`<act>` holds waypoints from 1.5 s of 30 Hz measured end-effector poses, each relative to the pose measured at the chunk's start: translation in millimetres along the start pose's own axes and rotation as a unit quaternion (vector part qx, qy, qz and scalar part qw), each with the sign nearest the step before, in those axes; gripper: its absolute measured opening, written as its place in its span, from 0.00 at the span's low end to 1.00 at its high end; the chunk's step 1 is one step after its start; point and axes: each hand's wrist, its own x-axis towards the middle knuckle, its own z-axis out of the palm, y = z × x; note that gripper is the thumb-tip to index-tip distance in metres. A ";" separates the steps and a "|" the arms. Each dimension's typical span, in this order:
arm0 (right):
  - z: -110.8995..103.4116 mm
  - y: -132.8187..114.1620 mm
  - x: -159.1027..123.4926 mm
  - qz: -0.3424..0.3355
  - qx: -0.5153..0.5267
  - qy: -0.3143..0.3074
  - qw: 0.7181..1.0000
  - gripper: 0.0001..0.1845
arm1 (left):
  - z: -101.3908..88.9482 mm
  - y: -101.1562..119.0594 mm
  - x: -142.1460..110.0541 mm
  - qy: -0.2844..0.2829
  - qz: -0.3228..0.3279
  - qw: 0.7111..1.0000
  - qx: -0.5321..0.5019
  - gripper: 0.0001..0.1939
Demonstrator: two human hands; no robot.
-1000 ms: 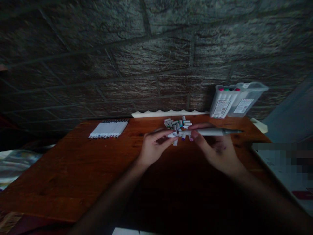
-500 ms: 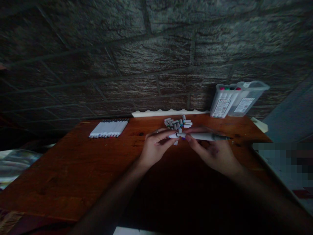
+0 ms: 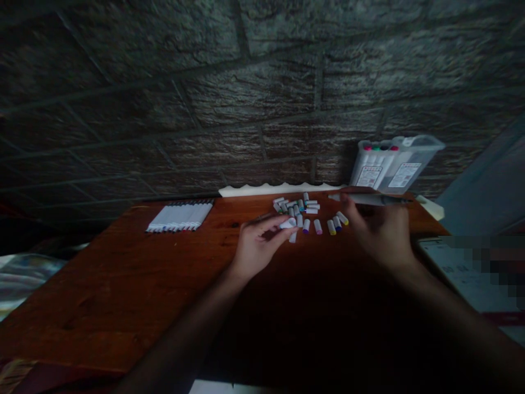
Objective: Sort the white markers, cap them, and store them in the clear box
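Note:
A small white marker cap (image 3: 289, 223) is pinched between the thumb and forefinger of my left hand (image 3: 258, 243), just over the table. My right hand (image 3: 379, 232) grips a white marker (image 3: 366, 199), held almost level with its bare tip pointing left. Between the hands lies a heap of loose caps (image 3: 294, 208), greyish white. Several more caps with coloured ends, such as a pink-ended cap (image 3: 318, 226) and a yellow-ended cap (image 3: 343, 218), lie spread to the right of the heap.
Markers in a neat row (image 3: 180, 217) lie at the back left of the wooden table (image 3: 135, 290). A clear plastic case (image 3: 410, 164) holding several markers stands at the back right by the stone wall (image 3: 197, 109). A white wavy-edged strip (image 3: 283, 189) runs along the wall.
My right hand has moved away to the right and up with the marker, apart from the cap in my left hand. Caps behind it now show. My left hand has stayed nearly in place.

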 end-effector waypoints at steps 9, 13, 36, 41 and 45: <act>9.2 -6.4 -8.0 0.021 0.068 -0.027 0.997 0.11 | -0.9 2.1 2.0 0.012 -0.002 1.000 -0.007 0.10; 10.1 -4.9 -8.3 0.026 0.069 -0.031 0.997 0.11 | -1.8 6.3 3.5 0.011 0.008 1.000 -0.003 0.10; 12.1 2.4 -7.5 0.060 0.026 -0.041 0.997 0.18 | -5.5 -1.4 4.5 0.007 -0.016 1.000 0.016 0.10; 13.8 6.8 -5.7 0.058 0.029 -0.037 0.997 0.19 | -9.1 -35.8 4.5 -0.034 -0.085 0.993 0.075 0.08; 14.9 8.1 -5.0 0.062 0.038 -0.035 0.997 0.21 | -8.8 -55.2 1.3 -0.036 -0.149 0.982 0.108 0.15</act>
